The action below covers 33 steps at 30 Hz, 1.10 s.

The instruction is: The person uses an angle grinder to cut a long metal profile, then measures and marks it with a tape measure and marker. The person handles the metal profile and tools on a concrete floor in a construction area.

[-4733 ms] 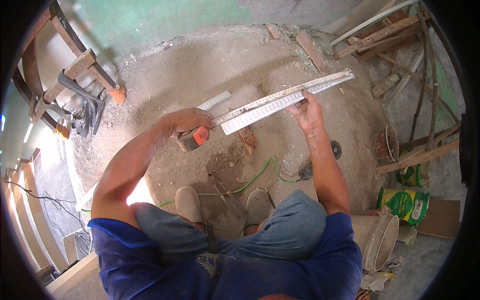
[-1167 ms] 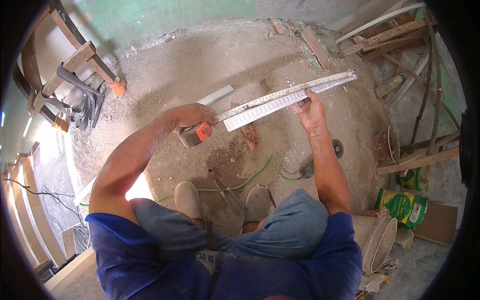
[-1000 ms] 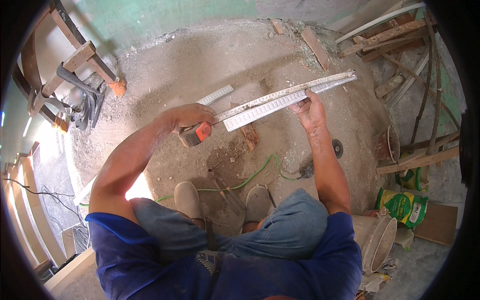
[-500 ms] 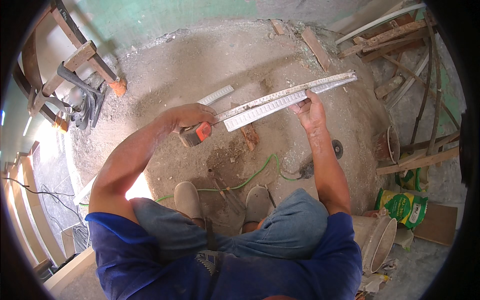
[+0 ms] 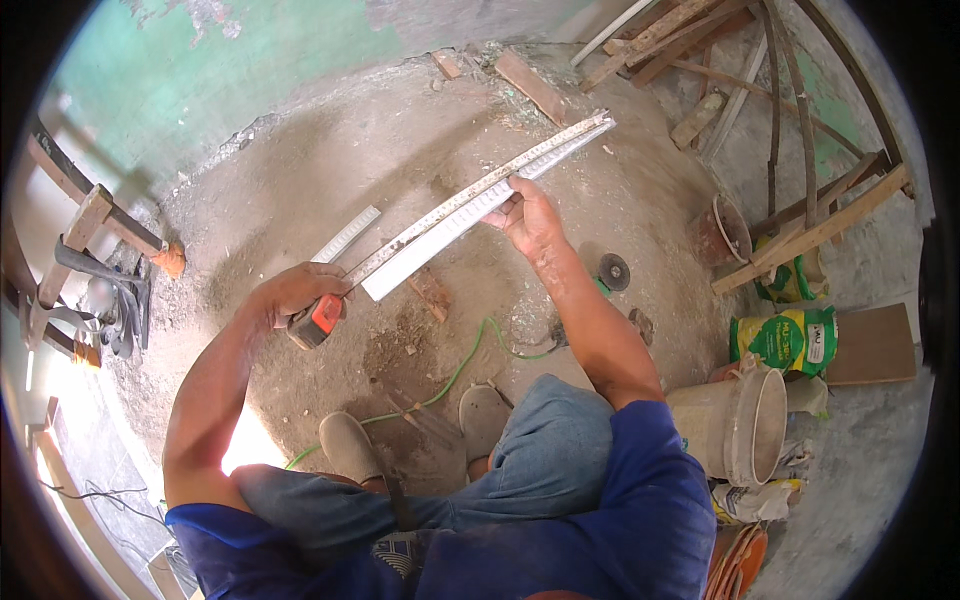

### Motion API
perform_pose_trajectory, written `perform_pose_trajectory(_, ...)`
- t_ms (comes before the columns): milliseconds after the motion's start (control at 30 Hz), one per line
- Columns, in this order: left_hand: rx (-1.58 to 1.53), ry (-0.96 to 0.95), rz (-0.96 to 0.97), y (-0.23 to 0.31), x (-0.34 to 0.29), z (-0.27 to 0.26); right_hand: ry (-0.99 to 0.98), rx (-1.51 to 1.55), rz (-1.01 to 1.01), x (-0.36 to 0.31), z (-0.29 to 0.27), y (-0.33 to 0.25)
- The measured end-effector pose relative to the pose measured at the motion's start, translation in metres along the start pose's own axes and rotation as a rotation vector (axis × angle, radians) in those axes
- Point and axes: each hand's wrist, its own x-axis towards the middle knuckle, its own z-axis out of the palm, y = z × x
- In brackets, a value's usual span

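My left hand [image 5: 284, 290] is closed around a black and red tape measure [image 5: 324, 313]. From it the pulled-out, dirt-stained blade [image 5: 440, 222] runs up and to the right. The blade lies along the upper edge of a long white slotted strip [image 5: 400, 266]. My right hand [image 5: 527, 218] pinches the strip and blade together past their middle, thumb on top. Both are held slanted above the floor, the far end raised to the right. Beyond my left hand, a short piece of similar strip [image 5: 346, 234] lies on the ground.
A dark disc [image 5: 613, 271] lies beside my right forearm, which hides part of that area. A green cord [image 5: 465, 368] crosses near my shoes. Buckets [image 5: 700, 405], a green-yellow bag [image 5: 785, 338] and wooden lengths [image 5: 820, 235] stand right; a wooden frame [image 5: 95, 215] stands left.
The view has turned, so hands and strip appear farther left. The strip now slants more steeply. Both hands keep the same hold, and the blade still lies along the strip.
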Motion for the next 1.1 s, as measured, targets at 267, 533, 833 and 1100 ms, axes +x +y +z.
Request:
perform_pose_trajectory(267,-0.011,0.001,-0.001,-0.002,-0.0015,-0.0018,0.011,0.0,0.018,-0.0043,0.0064,-0.0004)
perform_pose_trajectory(533,0.008,-0.003,0.004,0.0004,-0.0033,-0.0012,0.014,0.027,0.004,-0.0018,0.0037,0.0016)
perform_pose_trajectory(833,-0.014,-0.001,-0.01,0.0014,-0.0033,0.0015,0.014,-0.002,0.015,-0.0069,0.0082,-0.003)
perform_pose_trajectory(1100,0.021,0.021,0.027,0.0012,-0.0038,0.0014,-0.004,0.057,-0.002,-0.0012,0.0042,0.0007)
